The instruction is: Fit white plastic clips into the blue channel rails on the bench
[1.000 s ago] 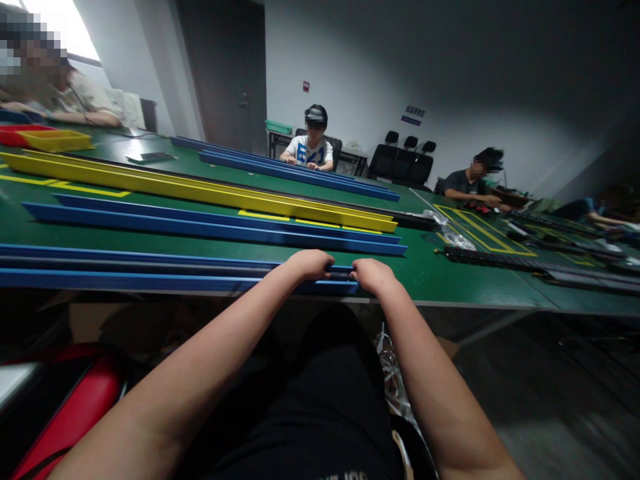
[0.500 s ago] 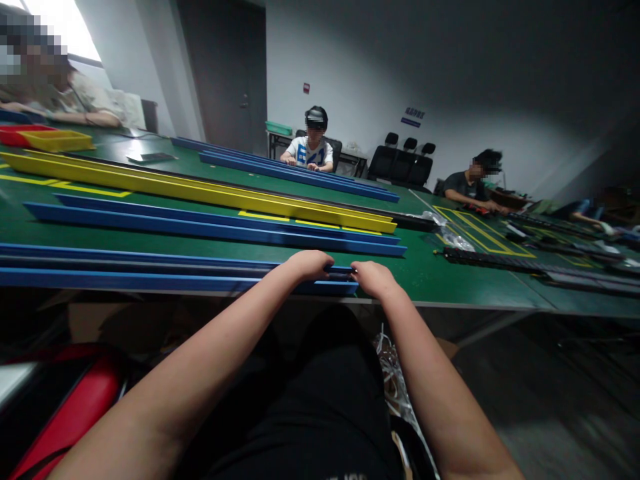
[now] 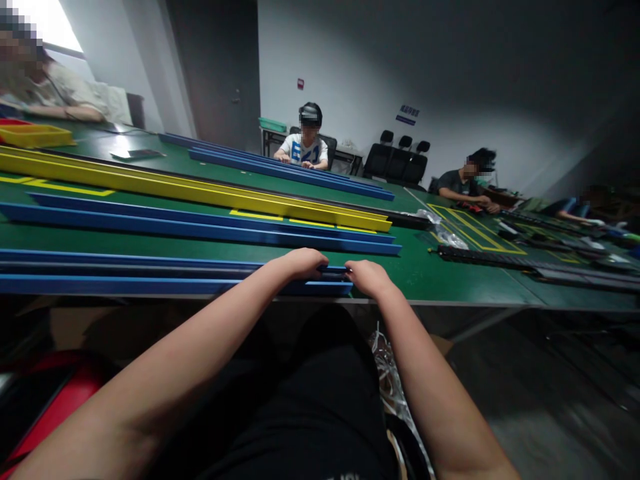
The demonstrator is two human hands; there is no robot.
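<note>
Along the near edge of the green table lies a long blue channel (image 3: pixel 175 285), with a dark strip (image 3: pixel 125 269) inside it. My left hand (image 3: pixel 306 264) is closed at the channel's right end, thumb and fingers round the dark strip. Just right of it, my right hand (image 3: pixel 367 276) pinches at the tip of that end; what is between its fingertips is too small to make out. Behind my hands lies a second blue channel (image 3: pixel 200 231), and beyond it a long yellow channel (image 3: pixel 210 197).
More blue channels (image 3: pixel 290 175) lie at the far side, near a seated person (image 3: pixel 306 148). Other people sit at left and right. A yellow tray (image 3: pixel 37 137) is at far left. Black strips (image 3: pixel 480 259) and clear plastic wrap (image 3: pixel 445 232) lie to the right.
The whole view has shifted slightly, so things appear a little further left. Both hands stay at the blue channel's right end with nearly the same grip.
</note>
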